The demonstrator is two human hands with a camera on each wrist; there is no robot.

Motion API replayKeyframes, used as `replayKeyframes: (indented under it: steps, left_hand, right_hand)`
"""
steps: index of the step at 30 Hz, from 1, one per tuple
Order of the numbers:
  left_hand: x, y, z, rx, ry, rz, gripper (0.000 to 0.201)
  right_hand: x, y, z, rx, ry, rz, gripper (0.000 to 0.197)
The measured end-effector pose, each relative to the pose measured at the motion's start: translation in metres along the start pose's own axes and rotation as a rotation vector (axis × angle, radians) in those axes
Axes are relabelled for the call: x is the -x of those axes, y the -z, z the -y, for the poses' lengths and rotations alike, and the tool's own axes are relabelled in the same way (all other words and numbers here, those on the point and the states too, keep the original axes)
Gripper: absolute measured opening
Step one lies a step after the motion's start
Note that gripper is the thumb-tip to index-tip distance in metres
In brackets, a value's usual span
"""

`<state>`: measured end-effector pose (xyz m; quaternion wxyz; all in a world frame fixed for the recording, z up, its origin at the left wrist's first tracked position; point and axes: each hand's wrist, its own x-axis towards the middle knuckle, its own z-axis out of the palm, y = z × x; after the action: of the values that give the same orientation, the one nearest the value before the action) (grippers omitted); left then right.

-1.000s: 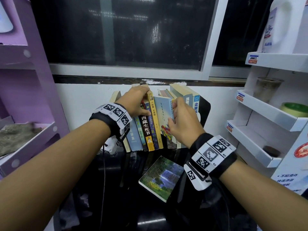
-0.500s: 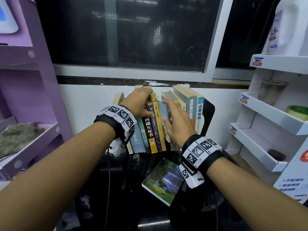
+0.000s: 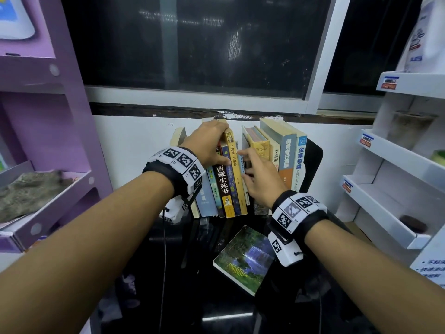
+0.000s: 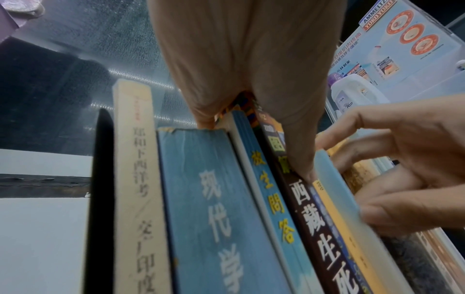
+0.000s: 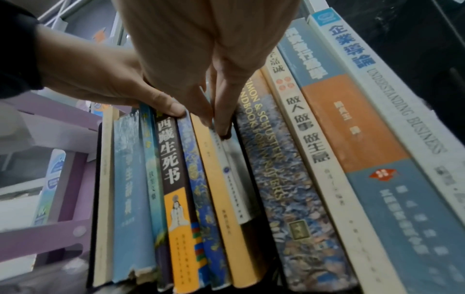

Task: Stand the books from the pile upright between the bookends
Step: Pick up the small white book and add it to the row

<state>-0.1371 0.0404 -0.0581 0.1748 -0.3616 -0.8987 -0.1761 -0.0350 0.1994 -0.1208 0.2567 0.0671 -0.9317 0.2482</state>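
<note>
A row of books (image 3: 231,174) stands upright on a glossy black counter (image 3: 192,297) against a white wall below a dark window (image 3: 192,44), with a black bookend (image 3: 313,165) at its right end, a purple shelf unit (image 3: 48,141) to the left and white shelves (image 3: 397,177) to the right. The left hand (image 3: 212,143) has its grip curled over the tops of the left books, thumb on a dark brown spine (image 3: 222,184), while the right hand (image 3: 257,179) presses straight fingers against a thin light-blue book (image 4: 337,191) in the middle. One book with a waterfall cover (image 3: 245,259) lies flat on the counter in front.
</note>
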Motion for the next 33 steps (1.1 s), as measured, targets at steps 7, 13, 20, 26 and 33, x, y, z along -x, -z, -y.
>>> replayKeyframes:
  steps: [7,13,20,26,33]
  left_hand:
    - [0.001,0.000,0.001,0.004,-0.002,-0.009,0.087]
    - [0.001,0.001,0.003,0.006,-0.008,-0.010,0.083]
    - [0.001,0.002,0.002,0.007,-0.009,-0.016,0.083]
    - [0.002,0.002,0.002,0.012,-0.005,-0.009,0.083]
    - [0.000,0.003,0.002,-0.001,-0.010,0.003,0.079]
  right_hand:
    - [-0.004,-0.003,-0.006,0.162,0.021,0.036,0.051]
    - [-0.007,-0.006,-0.011,0.294,0.046,0.000,0.044]
    - [-0.012,-0.009,-0.016,0.300,0.053,0.023,0.036]
    - [-0.011,-0.008,-0.017,0.332,0.072,0.020,0.029]
    - [-0.010,-0.006,-0.013,0.288,0.059,-0.017,0.021]
